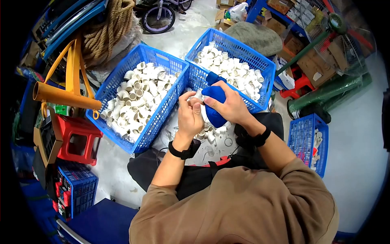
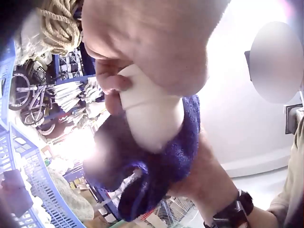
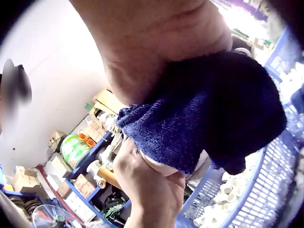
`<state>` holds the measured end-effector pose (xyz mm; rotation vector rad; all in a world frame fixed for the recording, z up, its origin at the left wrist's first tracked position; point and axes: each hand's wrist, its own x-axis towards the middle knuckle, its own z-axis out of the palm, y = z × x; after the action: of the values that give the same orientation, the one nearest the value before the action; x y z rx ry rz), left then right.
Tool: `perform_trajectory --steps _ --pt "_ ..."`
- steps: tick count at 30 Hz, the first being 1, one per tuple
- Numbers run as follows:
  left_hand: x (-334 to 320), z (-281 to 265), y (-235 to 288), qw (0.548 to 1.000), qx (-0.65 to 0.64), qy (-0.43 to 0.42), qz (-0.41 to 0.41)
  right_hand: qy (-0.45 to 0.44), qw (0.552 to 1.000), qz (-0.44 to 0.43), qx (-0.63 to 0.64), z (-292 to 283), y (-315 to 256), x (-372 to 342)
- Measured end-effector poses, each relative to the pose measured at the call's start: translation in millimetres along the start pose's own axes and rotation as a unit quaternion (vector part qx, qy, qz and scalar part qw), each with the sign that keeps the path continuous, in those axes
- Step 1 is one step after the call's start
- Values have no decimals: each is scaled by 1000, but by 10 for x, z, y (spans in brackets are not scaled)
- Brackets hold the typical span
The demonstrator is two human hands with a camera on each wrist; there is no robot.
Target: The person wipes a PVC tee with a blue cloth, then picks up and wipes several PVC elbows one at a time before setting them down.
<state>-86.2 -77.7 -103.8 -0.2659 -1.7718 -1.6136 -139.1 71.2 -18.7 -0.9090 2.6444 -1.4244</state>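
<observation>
My left hand [image 1: 190, 118] grips a white plastic pipe fitting [image 2: 152, 111] with a bent, elbow-like shape. My right hand [image 1: 233, 103] holds a dark blue terry cloth [image 1: 214, 116] bunched around the fitting's far part. In the left wrist view the cloth wraps the fitting's lower end, while the fingers curl over its upper end. The cloth [image 3: 199, 114] hides most of the right fingers in the right wrist view. Just below the hands, loose white fittings [image 1: 211, 135] lie in a pile between my knees.
Two blue crates, one at left [image 1: 160, 122] and one at right [image 1: 266, 79], hold many white fittings. A smaller blue crate [image 1: 323, 162] stands to the right. At the left are a red stool [image 1: 77, 136] and an orange metal frame [image 1: 67, 95]. A fan [image 1: 345, 40] stands at upper right.
</observation>
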Motion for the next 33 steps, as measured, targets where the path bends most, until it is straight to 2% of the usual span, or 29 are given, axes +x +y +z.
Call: perform_trajectory --steps 5,6,7,8,10,11,13,14,16,17,18,19,20,22,23,24,26,27,30,31,33 --pt "61 -157 -30 998 -34 -33 -39 -30 999 45 4 29 43 -6" --pt "87 -195 -39 996 -51 -51 -54 -17 997 38 72 51 176 -24" --pt "135 -197 -88 989 -123 -50 -66 -4 990 30 140 47 242 -28" --pt "135 -201 -103 989 -122 -48 -66 -21 975 36 219 24 292 -61" --pt "123 -219 -69 947 -262 -79 -166 -17 969 33 244 65 328 -128" --pt "133 -195 -84 952 -243 -80 -168 -18 969 33 245 123 303 -183" --pt "139 -143 -173 945 -247 -85 -196 35 936 50 348 252 225 -265" --pt "142 -132 -208 937 -251 -92 -226 -5 958 8 286 210 237 -265" --pt "183 -224 -214 939 -222 -106 -239 21 981 -26 189 186 139 -280" --pt "224 -281 -152 950 -155 -148 -227 -10 989 -15 149 121 62 -262" --pt "242 -322 -92 954 -87 -188 -217 -42 993 -2 110 55 -18 -243" --pt "243 -319 -46 966 -33 -185 -178 -38 997 -40 59 31 -85 -208" --pt "270 -323 57 966 -33 -184 -179 -61 997 -49 -26 5 -143 -181" --pt "300 -331 257 950 114 -245 -154 -148 979 -39 -133 -34 -167 -165" --pt "259 -310 249 961 88 -232 -121 -171 976 -13 -135 -54 -184 -136" --pt "228 -316 239 961 88 -231 -122 -172 976 -13 -135 -72 -158 -107" --pt "184 -323 208 977 84 -194 -42 -235 967 61 -73 -112 -68 -22" --pt "157 -311 159 979 71 -191 -19 -260 960 72 -75 -118 -28 23" --pt "75 -281 2 979 29 -202 15 -334 923 182 -56 -94 55 109" --pt "76 -320 -4 970 27 -239 -12 -334 923 182 -56 -75 126 123" --pt "46 -300 16 972 12 -234 -7 -342 882 326 -7 -2 330 127"
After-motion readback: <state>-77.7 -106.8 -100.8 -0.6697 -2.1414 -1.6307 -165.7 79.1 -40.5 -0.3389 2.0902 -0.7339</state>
